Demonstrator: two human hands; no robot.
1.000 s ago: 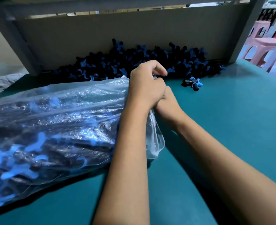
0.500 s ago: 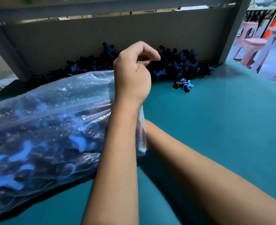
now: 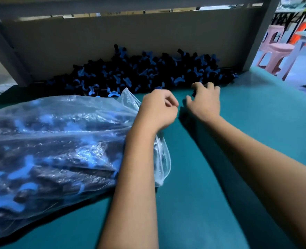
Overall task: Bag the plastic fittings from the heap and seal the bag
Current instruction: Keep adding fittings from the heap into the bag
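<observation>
At the far edge of the teal surface [image 3: 238,177], in the one head view, the right hand [image 3: 205,103] reaches to the near rim of the heap of black and blue plastic fittings [image 3: 139,72]. Its fingers are spread and slightly bent over the pieces. Whether they have closed on a fitting I cannot tell, since the fingertips hide what lies under them.

The left hand [image 3: 158,110] sits with fingers curled, just beside the mouth of the clear plastic bag [image 3: 58,150]. It seems to pinch the bag's edge, though the contact itself is hidden.

The step looks like gathering more fittings for bagging. To do it well, the left hand should hold the mouth wide and raised, so loose pieces slide in and none roll back out. The right should rake a small clump towards the opening, not grab single pieces.

The bag lies on its side on the surface, left of both hands. It is already well filled with the same black and blue fittings, and its mouth is unsealed. The heap rests against a grey back panel [image 3: 112,33].
</observation>
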